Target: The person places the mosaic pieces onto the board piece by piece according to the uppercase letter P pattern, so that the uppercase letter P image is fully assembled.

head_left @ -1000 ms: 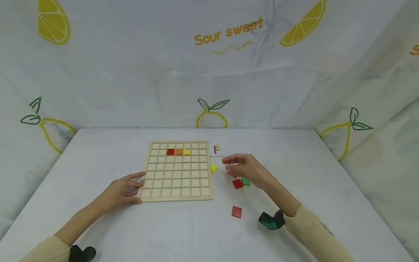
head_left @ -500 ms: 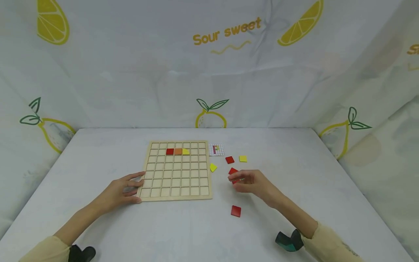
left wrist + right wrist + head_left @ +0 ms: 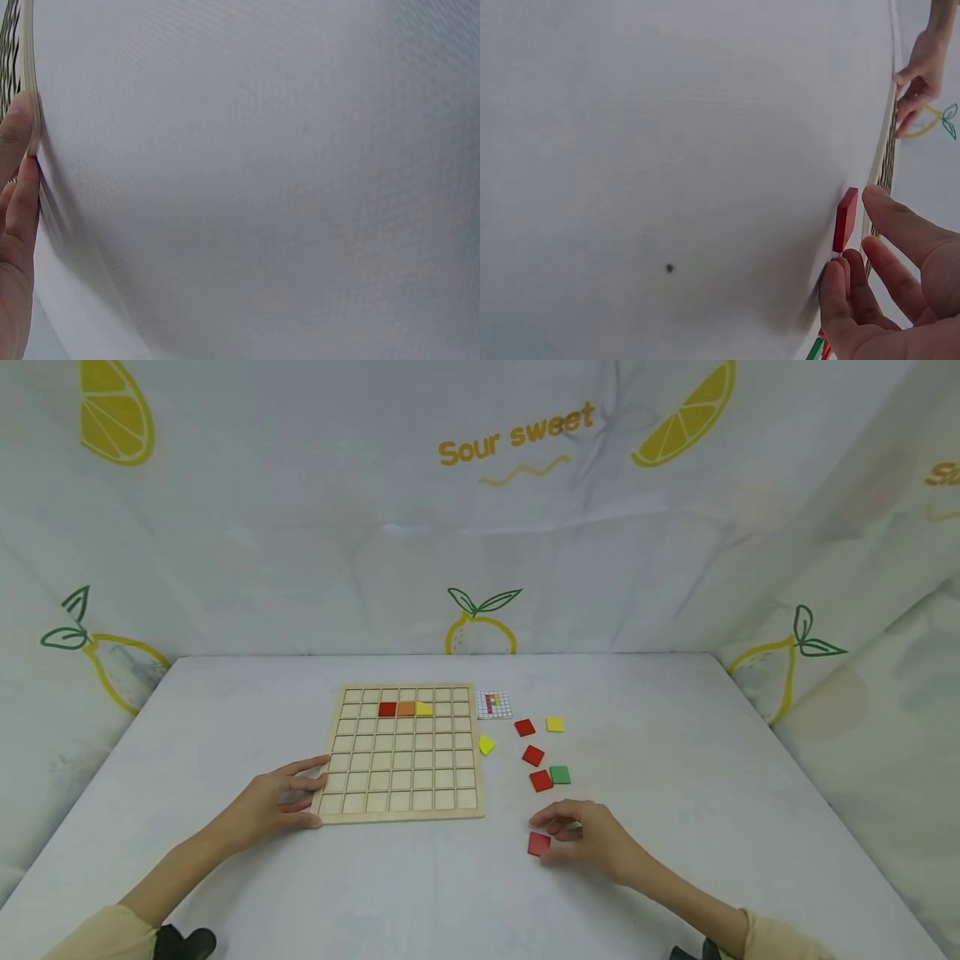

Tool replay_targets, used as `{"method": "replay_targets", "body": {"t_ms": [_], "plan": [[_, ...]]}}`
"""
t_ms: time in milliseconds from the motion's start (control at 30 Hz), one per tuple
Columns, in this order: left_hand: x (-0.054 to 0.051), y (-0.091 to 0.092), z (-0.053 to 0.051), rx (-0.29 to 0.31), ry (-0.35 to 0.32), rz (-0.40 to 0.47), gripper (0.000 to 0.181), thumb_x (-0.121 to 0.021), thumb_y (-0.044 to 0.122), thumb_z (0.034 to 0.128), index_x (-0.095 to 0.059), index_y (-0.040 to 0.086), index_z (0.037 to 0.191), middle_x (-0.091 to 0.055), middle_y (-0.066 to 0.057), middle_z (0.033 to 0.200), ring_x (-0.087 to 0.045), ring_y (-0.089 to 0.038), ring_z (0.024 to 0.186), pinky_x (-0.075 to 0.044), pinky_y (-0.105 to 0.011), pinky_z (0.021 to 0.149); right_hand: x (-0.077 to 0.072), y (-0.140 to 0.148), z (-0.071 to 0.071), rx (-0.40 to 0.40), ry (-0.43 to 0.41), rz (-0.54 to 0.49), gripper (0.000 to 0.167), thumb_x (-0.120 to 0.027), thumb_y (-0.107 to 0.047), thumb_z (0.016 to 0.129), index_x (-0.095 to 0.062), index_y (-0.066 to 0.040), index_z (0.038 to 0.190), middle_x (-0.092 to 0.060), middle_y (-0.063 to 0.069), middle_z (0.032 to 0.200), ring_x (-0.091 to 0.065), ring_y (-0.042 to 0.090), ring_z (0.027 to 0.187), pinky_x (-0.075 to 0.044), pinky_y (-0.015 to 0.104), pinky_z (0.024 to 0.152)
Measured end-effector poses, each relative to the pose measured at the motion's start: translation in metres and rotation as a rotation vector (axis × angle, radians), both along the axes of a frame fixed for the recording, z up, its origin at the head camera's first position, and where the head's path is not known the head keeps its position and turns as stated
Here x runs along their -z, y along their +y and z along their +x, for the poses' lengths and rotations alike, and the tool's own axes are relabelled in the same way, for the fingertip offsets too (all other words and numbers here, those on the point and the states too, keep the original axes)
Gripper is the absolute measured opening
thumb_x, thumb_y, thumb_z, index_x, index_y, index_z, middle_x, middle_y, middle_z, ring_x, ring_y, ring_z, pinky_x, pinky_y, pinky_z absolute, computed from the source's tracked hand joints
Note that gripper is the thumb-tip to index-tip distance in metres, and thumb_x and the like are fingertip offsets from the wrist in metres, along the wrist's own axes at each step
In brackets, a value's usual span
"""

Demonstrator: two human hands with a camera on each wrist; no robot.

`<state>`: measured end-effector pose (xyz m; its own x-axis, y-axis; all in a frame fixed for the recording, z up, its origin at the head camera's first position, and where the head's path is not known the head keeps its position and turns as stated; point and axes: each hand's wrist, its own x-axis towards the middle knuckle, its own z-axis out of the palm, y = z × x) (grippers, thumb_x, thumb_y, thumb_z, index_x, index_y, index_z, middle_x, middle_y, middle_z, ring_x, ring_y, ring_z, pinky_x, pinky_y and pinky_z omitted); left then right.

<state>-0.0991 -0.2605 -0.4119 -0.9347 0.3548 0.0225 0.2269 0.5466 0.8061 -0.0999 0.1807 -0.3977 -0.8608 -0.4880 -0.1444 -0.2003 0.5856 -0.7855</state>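
Observation:
My left hand (image 3: 270, 802) rests its fingertips against the left edge of a wooden grid board (image 3: 480, 777), with the thumb near the front left corner. In the left wrist view, fingers (image 3: 22, 191) touch the board's rim (image 3: 30, 82). A row of red (image 3: 387, 709), orange (image 3: 406, 708) and yellow (image 3: 423, 708) pieces sits in the board's second row from the back. My right hand (image 3: 592, 839) is at the frontmost red tile (image 3: 537, 843); its thumb and fingers stand spread around it. In the right wrist view, a gap shows between the thumb (image 3: 900, 217) and this red tile (image 3: 846, 217).
Right of the board lie several red tiles (image 3: 533, 755), a green tile (image 3: 559, 775), a yellow square (image 3: 555, 724) and a yellow piece with a rounded side (image 3: 487, 745). A small printed pattern card (image 3: 494, 704) lies beside the board's back right corner.
My right hand has moved from near the yellow pieces, past the green tile, forward to the frontmost red tile. The tiles it covered are visible again. My left hand has stayed at the board.

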Motion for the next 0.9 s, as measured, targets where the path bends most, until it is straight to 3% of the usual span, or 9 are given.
{"method": "replay_targets", "body": {"t_ms": [167, 367, 600, 767, 900], "plan": [[0.0, 0.0, 0.0, 0.017, 0.008, 0.005, 0.076, -0.081, 0.008, 0.0733, -0.043, -0.014, 0.135, -0.04, -0.027, 0.144, -0.05, -0.044, 0.118, -0.057, -0.025, 0.084, 0.003, -0.003, 0.007, -0.02, 0.1, 0.039, 0.034, -0.084, -0.008, 0.072, -0.069, -0.005, 0.103, -0.065, 0.0, 0.099, -0.061, 0.015, 0.086, -0.06, 0.027, 0.08], [0.0, -0.001, 0.0, 0.034, 0.032, -0.001, 0.058, -0.08, 0.007, 0.0735, -0.056, -0.019, 0.119, -0.039, -0.028, 0.144, -0.048, -0.046, 0.119, -0.057, -0.026, 0.085, 0.004, -0.009, 0.009, 0.01, 0.153, 0.124, 0.029, -0.085, -0.009, 0.071, -0.069, -0.01, 0.095, -0.061, -0.004, 0.092, -0.06, 0.014, 0.083, -0.06, 0.026, 0.076], [0.001, -0.001, -0.001, 0.038, 0.021, 0.0, 0.057, -0.08, 0.007, 0.0742, -0.056, -0.019, 0.119, -0.038, -0.028, 0.144, -0.046, -0.047, 0.121, -0.057, -0.026, 0.086, 0.006, -0.005, 0.009, -0.023, 0.189, 0.091, 0.023, -0.082, -0.006, 0.075, -0.07, -0.012, 0.094, -0.061, -0.005, 0.093, -0.059, 0.013, 0.083, -0.06, 0.024, 0.076], [0.002, -0.001, 0.0, 0.036, 0.025, -0.004, 0.058, -0.08, 0.007, 0.074, -0.055, -0.019, 0.119, -0.038, -0.027, 0.144, -0.045, -0.046, 0.122, -0.057, -0.026, 0.086, 0.005, -0.001, 0.009, -0.015, 0.181, 0.027, 0.024, -0.079, -0.007, 0.078, -0.07, -0.01, 0.1, -0.066, -0.003, 0.095, -0.061, 0.012, 0.081, -0.06, 0.022, 0.074], [0.001, -0.001, 0.0, 0.042, 0.059, -0.021, 0.058, -0.08, 0.009, 0.0739, -0.056, -0.019, 0.119, -0.04, -0.027, 0.143, -0.048, -0.045, 0.119, -0.057, -0.025, 0.084, 0.006, 0.004, 0.005, 0.012, 0.086, -0.036, 0.026, -0.079, -0.008, 0.079, -0.071, -0.005, 0.103, -0.068, 0.003, 0.098, -0.063, 0.012, 0.081, -0.06, 0.021, 0.073]]}}
